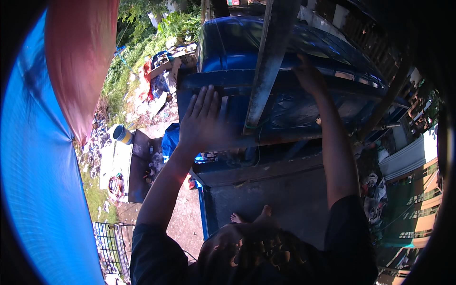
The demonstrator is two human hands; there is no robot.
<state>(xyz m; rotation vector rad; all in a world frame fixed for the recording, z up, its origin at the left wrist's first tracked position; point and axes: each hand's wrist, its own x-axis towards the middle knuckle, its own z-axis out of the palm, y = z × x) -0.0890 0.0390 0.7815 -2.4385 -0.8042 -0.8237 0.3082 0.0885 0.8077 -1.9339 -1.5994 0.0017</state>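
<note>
Where the fisheye bends everything toward its rim, both arms reach up to a blue sheet (304,102) stretched over dark beams. The left hand (202,121) lies flat against a cross beam (213,80), its grip spread, fingers straight and slightly apart, pinching nothing. The right hand (308,76) is higher and to the right, on the sheet's edge by the same beam; it is in shadow and seen from the back, so I cannot tell whether its grip is pressed together or spread. A grey post (268,61) runs steeply between the two hands and covers part of the sheet; its top is cut off by the upper edge.

Below, a bare foot (236,218) shows on a dark platform (280,190), half hidden by the person's patterned shirt (256,254). At the left, a blue tarp (38,190) and a red cloth (80,52) fill the frame's edge. Far down lie a tin (122,134) and scattered litter, too small to make out. The right rim is dark and blurred.
</note>
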